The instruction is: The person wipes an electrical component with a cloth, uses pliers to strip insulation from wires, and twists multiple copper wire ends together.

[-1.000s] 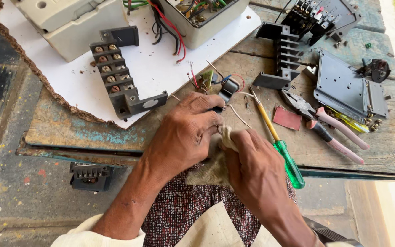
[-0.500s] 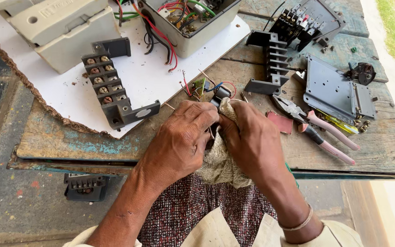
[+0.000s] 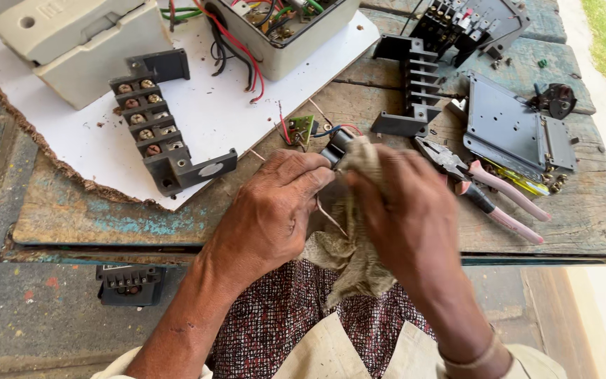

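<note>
At frame centre, left hand (image 3: 275,210) pinches small black part (image 3: 336,146); right hand (image 3: 405,203), fingers curled, presses beige rag (image 3: 348,260) against it

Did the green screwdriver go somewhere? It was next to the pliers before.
Yes. It lay on the wooden table left of the pink-handled pliers; now that spot is covered by the right hand and its cloth, and the screwdriver is out of sight.
</note>
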